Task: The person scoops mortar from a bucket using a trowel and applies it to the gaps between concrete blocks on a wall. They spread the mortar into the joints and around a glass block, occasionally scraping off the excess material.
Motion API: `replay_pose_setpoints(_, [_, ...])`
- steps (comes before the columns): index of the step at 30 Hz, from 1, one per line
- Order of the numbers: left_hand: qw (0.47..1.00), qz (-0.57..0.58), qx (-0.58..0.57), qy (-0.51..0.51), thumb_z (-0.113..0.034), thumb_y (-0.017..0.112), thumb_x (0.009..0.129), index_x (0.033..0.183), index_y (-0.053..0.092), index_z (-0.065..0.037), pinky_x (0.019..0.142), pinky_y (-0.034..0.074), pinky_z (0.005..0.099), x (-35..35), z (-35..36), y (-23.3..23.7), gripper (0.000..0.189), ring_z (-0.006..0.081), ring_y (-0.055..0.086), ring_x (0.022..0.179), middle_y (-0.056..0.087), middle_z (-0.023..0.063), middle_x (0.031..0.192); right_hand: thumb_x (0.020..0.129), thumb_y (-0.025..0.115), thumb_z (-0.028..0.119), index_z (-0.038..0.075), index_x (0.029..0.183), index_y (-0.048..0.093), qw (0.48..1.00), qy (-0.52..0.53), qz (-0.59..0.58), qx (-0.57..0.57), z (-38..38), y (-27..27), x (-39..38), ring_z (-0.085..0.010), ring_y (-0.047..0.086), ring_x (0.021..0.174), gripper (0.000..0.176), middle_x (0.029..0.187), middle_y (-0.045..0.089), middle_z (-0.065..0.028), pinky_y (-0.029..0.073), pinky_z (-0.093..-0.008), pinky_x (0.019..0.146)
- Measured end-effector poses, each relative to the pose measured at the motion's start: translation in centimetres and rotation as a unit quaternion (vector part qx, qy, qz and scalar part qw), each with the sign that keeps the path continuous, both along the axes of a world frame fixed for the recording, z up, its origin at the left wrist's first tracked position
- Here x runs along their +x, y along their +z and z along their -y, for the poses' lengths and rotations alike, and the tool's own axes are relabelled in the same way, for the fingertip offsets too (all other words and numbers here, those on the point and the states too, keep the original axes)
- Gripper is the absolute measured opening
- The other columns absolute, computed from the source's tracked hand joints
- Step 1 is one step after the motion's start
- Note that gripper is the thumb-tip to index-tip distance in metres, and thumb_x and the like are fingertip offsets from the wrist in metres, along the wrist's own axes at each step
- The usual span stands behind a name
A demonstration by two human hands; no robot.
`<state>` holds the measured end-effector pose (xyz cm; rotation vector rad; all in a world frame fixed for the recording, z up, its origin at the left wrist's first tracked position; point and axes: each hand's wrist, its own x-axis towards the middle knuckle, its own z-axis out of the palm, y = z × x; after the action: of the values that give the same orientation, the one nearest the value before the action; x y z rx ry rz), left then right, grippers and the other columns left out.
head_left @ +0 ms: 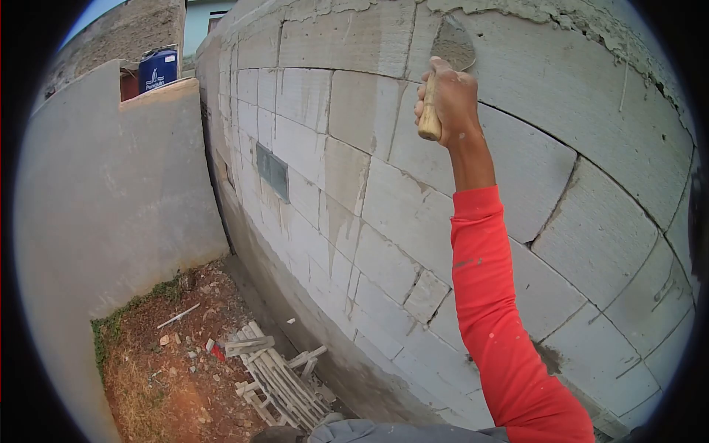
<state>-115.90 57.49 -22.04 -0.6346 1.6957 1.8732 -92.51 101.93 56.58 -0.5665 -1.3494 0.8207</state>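
My right hand [452, 100] is closed around the wooden handle of a trowel [453, 46], with the arm in a red sleeve stretched up and forward. The trowel's blade points upward against the upper part of a light grey block wall [399, 184]. Grey mortar seems to coat the blade. Above it, rough mortar [532, 10] runs along the top of the wall. Dark joints and wet streaks mark the blocks. My left hand is out of view.
A smooth grey wall [111, 192] stands at the left, with a blue water tank [158, 68] behind its top. Far below lie reddish soil [170, 369] with rubble and a pile of wooden pieces [277, 376]. A small grey panel [272, 172] is set in the block wall.
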Motion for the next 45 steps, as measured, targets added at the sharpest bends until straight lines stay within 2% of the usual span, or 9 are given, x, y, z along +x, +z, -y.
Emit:
replay_pose_setpoints(5, [0.999,0.005,-0.019,0.046,-0.005,0.064,0.086,0.105,0.068,0.009,0.071,0.06,0.0541,2.1,4.5,-1.6,0.025,0.0321,0.072,0.085,0.069,0.0171,0.099,0.109,0.061,0.034,-0.001,0.086,0.061,0.973,-0.001,0.23,0.013,1.1,-5.4,-0.6,-0.0212,0.057,0.049,0.041,0.07,0.06,-0.0102,0.049,-0.0374,0.048])
replay_pose_setpoints(9, [0.997,0.007,-0.027,0.078,-0.005,0.063,0.086,0.105,0.068,0.009,0.071,0.06,0.0543,3.9,8.4,-3.8,0.024,0.032,0.072,0.085,0.069,0.0168,0.099,0.11,0.064,0.036,-0.004,0.085,0.06,0.934,-0.106,0.315,0.133,0.8,-22.0,0.2,-0.0247,0.057,0.049,0.047,0.07,0.062,-0.0149,0.05,-0.0428,0.051])
replay_pose_setpoints(12, [0.994,-0.002,-0.026,0.105,-0.004,0.063,0.086,0.105,0.068,0.009,0.07,0.06,0.0543,5.0,12.0,-6.1,0.024,0.0319,0.072,0.085,0.069,0.0166,0.099,0.109,0.068,0.036,0.001,0.083,0.058,0.915,0.055,0.302,-0.264,0.6,-35.2,4.2,-0.02,0.058,0.048,0.044,0.066,0.058,-0.0076,0.05,-0.04,0.045])
replay_pose_setpoints(15, [0.993,-0.001,-0.005,0.12,-0.004,0.063,0.087,0.105,0.068,0.009,0.07,0.06,0.0544,5.2,12.7,-7.9,0.024,0.0318,0.072,0.085,0.068,0.0164,0.099,0.108,0.071,0.031,0.003,0.083,0.057,0.883,0.067,0.315,-0.342,5.6,-42.1,7.4,-0.0172,0.058,0.048,0.039,0.066,0.056,-0.0049,0.049,-0.0383,0.043])
replay_pose_setpoints(21, [0.995,0.052,-0.049,0.072,-0.001,0.061,0.086,0.113,0.065,0.011,0.07,0.06,0.0536,3.6,8.6,-1.8,0.031,0.0331,0.072,0.083,0.069,0.0153,0.103,0.099,0.078,0.012,-0.002,0.1,0.067,0.929,-0.06,0.354,-0.088,9.9,-40.2,14.7,-0.0076,0.049,0.055,0.017,0.07,0.057,0.0006,0.041,-0.0295,0.05])
replay_pose_setpoints(30, [0.96,-0.081,-0.222,-0.15,-0.005,0.065,0.075,0.109,0.072,0.008,0.064,0.056,0.0416,-2.5,4.7,-10.0,0.037,0.0265,0.068,0.072,0.069,0.0128,0.088,0.101,0.076,0.01,-0.006,0.111,0.07,0.833,-0.238,0.472,-0.164,13.2,-30.6,20.3,-0.0112,0.043,0.064,0.02,0.069,0.052,-0.0027,0.041,-0.0315,0.059])
replay_pose_setpoints(33, [0.934,-0.074,-0.245,-0.249,-0.005,0.066,0.071,0.11,0.073,0.008,0.062,0.053,0.039,-1.4,-2.0,1.6,0.041,0.0228,0.065,0.069,0.07,0.01,0.084,0.1,0.075,0.011,-0.005,0.116,0.072,0.836,-0.174,0.472,-0.219,14.1,-33.1,18.3,-0.0136,0.045,0.062,0.022,0.068,0.052,-0.0062,0.042,-0.0329,0.06])
replay_pose_setpoints(39, [0.911,-0.173,-0.122,-0.354,-0.007,0.068,0.073,0.112,0.077,0.005,0.067,0.056,0.0376,-1.5,-9.3,3.9,0.042,0.0189,0.066,0.072,0.075,0.0091,0.086,0.09,0.073,0.028,0.002,0.099,0.074,0.68,0.075,0.674,-0.28,16.7,-51.5,13.0,-0.0492,0.073,0.092,0.028,0.095,0.076,-0.0277,0.057,-0.0581,0.084])
replay_pose_setpoints(45, [0.816,-0.209,-0.155,-0.517,-0.013,0.069,0.078,0.13,0.076,-0.001,0.082,0.06,0.0434,1.2,-15.9,15.1,0.054,0.0302,0.077,0.084,0.08,0.023,0.095,0.088,0.078,0.029,-0.001,0.095,0.075,0.652,0.136,0.708,-0.234,16.5,-58.6,4.6,-0.0476,0.075,0.097,0.031,0.098,0.077,-0.0271,0.058,-0.0566,0.089])
